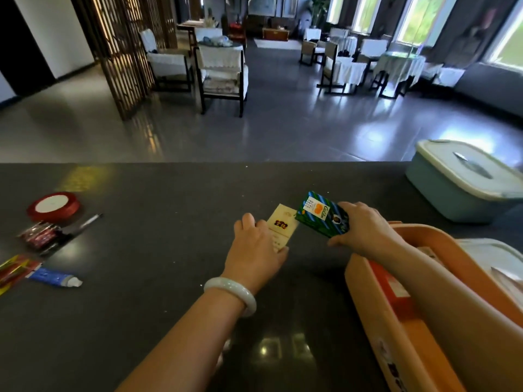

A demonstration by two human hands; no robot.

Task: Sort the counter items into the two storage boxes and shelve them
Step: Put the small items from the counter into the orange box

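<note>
Your left hand [254, 244] holds a cream box [281, 227] down low on the dark surface [158, 222]. Your right hand [365, 230] grips a green box [322, 215], tilted, just beside the open orange box [396, 321]. The blue box [458, 182], lid on, sits behind

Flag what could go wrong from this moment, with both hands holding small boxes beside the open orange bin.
The left hand only pinches the cream box by one end, so it may slip. The right hand holds the green box close beside it; they could knock together. The right forearm lies across the orange storage box and might nudge it.
</note>
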